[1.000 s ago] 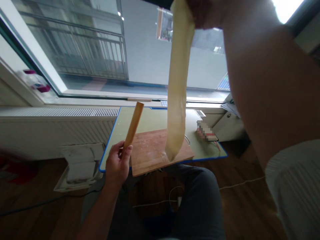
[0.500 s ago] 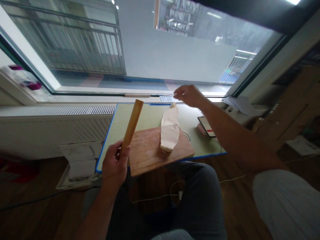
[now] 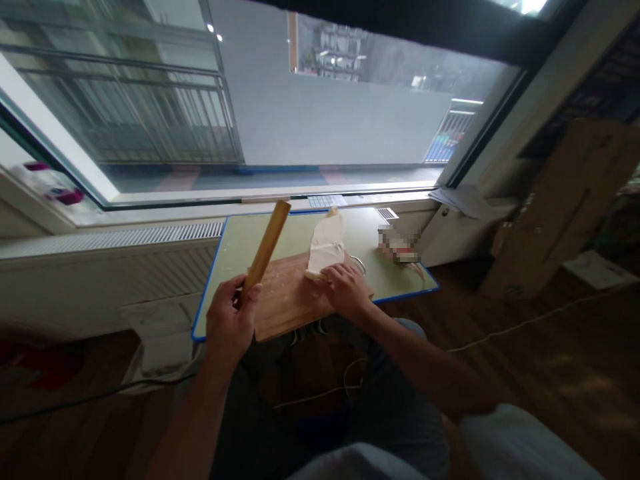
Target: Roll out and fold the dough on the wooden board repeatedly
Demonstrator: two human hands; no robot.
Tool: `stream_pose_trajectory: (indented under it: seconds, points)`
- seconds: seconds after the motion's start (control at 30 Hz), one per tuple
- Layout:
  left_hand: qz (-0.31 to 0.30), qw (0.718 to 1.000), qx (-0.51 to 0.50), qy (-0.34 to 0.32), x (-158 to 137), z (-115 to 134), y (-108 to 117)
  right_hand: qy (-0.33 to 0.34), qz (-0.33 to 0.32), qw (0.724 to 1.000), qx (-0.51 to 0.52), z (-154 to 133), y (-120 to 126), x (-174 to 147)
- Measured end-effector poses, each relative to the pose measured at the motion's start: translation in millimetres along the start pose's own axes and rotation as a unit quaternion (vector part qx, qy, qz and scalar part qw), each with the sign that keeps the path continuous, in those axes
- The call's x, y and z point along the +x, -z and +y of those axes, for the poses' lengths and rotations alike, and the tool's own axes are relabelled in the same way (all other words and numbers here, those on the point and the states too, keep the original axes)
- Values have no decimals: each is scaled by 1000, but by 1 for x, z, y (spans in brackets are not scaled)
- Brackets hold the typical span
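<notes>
A long flat sheet of dough [image 3: 327, 241] lies over the far part of a wooden cutting board [image 3: 280, 300] and onto the pale green tabletop beyond. Its near edge looks curled into a thick lip. My right hand [image 3: 345, 287] is at that edge, fingers bent over the dough; the fingertips are partly hidden. My left hand [image 3: 233, 317] grips the lower end of a wooden rolling pin [image 3: 269, 240], holding it tilted up off the board's left side.
The small table [image 3: 250, 233] has a blue rim and stands against a radiator and windowsill. A metal handle [image 3: 359, 265] shows at the board's right. A blurred-out object [image 3: 400, 245] rests on the table's right side. A bottle [image 3: 53, 183] stands on the sill at left.
My right hand has come down from above the far end of the dough to its near edge. The left hand still holds the rolling pin. The view has shifted slightly.
</notes>
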State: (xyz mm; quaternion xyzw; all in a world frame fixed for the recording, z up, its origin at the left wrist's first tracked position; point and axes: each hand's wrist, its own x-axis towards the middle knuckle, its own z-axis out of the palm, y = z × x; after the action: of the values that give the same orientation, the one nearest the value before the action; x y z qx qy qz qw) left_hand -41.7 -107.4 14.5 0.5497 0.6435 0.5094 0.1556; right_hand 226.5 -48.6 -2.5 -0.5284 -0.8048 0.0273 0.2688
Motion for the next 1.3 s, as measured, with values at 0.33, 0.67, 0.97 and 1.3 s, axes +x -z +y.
stream_pose_trajectory:
  seconds: [0.33,0.67,0.97,1.3]
  points:
    - [-19,997,70,-21,6,1,4,23,8,988,150,-40,-26,-8]
    - [-261,906,264,-205,61,27,-20,10,91,996,10,-3,43,9]
    - [-351,877,227,-238,80,21,-59,-6,-118,993,17,3,35,5]
    - [-299,893,215,-259,47,12,-45,-117,-80,988,66,28,27,1]
